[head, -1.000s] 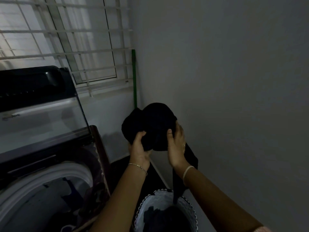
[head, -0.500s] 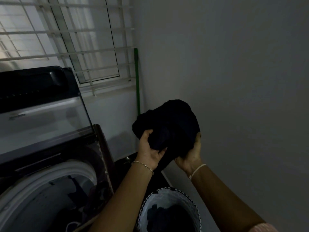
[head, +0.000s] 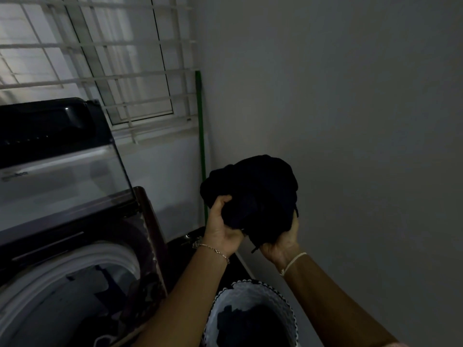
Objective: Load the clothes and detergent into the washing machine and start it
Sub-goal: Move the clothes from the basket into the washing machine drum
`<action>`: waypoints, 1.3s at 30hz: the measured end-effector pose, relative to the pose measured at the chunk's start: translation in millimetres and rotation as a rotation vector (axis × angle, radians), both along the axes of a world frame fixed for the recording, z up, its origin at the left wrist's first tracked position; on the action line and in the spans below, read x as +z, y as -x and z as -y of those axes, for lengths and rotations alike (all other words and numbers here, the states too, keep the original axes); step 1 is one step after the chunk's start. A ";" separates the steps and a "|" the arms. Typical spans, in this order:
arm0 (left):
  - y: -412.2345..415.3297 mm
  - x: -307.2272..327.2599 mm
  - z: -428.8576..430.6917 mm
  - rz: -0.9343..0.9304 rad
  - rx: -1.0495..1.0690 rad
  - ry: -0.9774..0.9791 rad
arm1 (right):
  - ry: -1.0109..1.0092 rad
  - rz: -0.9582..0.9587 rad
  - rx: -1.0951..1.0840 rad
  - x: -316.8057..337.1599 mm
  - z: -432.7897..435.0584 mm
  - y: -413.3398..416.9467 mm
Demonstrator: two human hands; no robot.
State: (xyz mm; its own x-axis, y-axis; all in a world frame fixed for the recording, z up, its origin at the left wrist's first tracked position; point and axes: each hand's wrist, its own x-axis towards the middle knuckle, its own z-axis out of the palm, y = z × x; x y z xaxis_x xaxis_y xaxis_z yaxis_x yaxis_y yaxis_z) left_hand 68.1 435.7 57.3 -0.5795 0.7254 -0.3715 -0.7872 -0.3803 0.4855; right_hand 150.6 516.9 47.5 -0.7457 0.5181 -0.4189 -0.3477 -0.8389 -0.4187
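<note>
- Black cloth, a bunched garment (head: 253, 194), sits at centre frame, lifted above the laundry basket (head: 246, 289) at 6 o'clock.
- Your left hand (head: 220, 229) and right hand (head: 281, 242) cup it from beneath, fingers (head: 220, 201) curled into the folds.
- Expect it to be soft, light and floppy; grip the bulk so no trailing end drops.
- At 8 o'clock the washing machine (head: 100, 249) stands lid-up with dark clothes in its drum; the basket holds more dark laundry.
</note>
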 end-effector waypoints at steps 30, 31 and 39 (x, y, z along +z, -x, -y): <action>-5.8 -9.8 107.3 0.067 0.330 0.025 | 0.073 -0.070 0.278 -4.5 59.3 35.0; -3.8 -13.2 116.7 0.084 0.341 0.029 | 0.073 -0.066 0.311 -6.0 66.8 38.2; 13.0 -24.0 192.8 0.031 0.442 0.019 | 0.091 -0.058 0.514 -9.8 128.2 69.9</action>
